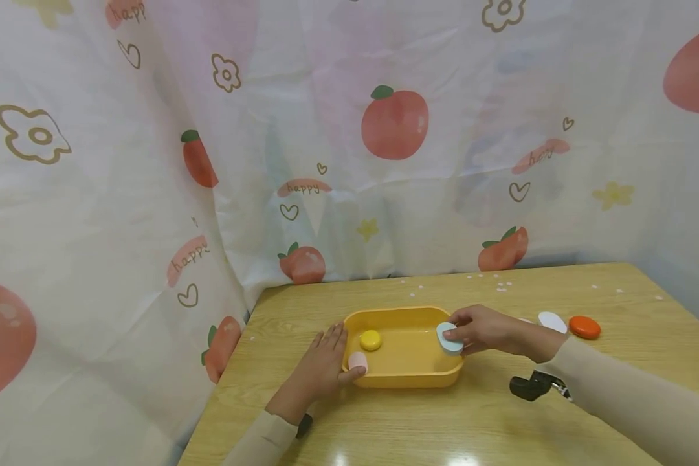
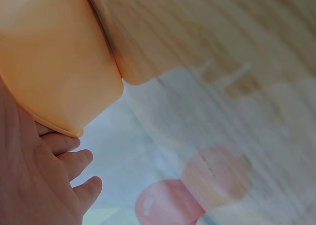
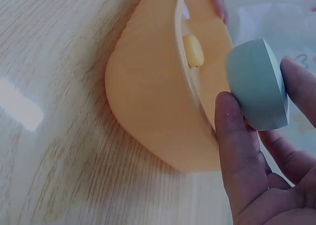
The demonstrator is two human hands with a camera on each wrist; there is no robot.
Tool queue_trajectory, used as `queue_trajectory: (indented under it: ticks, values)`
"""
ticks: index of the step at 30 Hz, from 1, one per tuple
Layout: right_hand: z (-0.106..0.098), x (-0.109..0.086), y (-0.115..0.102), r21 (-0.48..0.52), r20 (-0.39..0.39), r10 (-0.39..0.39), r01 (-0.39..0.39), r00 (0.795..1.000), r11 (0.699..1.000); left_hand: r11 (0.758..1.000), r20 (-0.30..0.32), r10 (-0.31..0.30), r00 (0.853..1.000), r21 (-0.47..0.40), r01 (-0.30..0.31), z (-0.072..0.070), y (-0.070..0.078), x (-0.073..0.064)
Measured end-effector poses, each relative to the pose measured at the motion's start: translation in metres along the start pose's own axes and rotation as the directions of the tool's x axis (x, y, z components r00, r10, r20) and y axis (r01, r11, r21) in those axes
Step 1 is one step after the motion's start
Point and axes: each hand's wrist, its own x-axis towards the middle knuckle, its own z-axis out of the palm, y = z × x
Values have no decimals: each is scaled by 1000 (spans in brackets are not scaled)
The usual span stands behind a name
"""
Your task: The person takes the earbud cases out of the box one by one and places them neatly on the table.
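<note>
A yellow-orange plastic tray (image 1: 404, 380) sits on the wooden table. My left hand (image 1: 321, 364) rests along its left end, fingers extended at the rim and thumb at the near-left corner. In the left wrist view, those fingers (image 2: 79, 163) lie loosely by the tray's lip. My right hand (image 1: 482, 330) pinches a pale blue-green rounded block (image 1: 450, 339) between thumb and fingers, over the tray's right end. In the right wrist view the block (image 3: 259, 84) overlaps the far tray wall. Inside the tray are a yellow rounded piece (image 1: 370, 340) and a pale pink piece (image 1: 358, 361), close to my left thumb.
Right of the tray lie a white flat piece (image 1: 552, 321) and an orange-red rounded piece (image 1: 585, 327), with another pale piece partly hidden behind my right wrist. Several small pale specks (image 1: 502, 286) dot the table's back. A fruit-printed curtain (image 1: 396, 213) hangs behind the table.
</note>
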Motion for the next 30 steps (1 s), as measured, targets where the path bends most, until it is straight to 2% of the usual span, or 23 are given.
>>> queue_trajectory:
  ticks: [6,12,21,26,30]
  values:
    - [-13,-12,7,27,0,5,-5,1000,1000,1000,-3,6,1000,-29,-6,2,3,1]
    - [-25,-23,18,8,-5,1,-1,1000,1000,999,5,1,1000,-34,-1,0,6,1]
    - [-31,-38,38,45,-29,14,-12,999,999,1000,5,-8,1000,-25,8,2,8,3]
    - [-32,-40,48,87,-43,12,-8,999,996,1000,7,-9,1000,-30,9,1,6,2]
    - [-34,-37,57,78,-58,-2,7,998,997,1000,-4,2,1000,-20,-2,1,2,0]
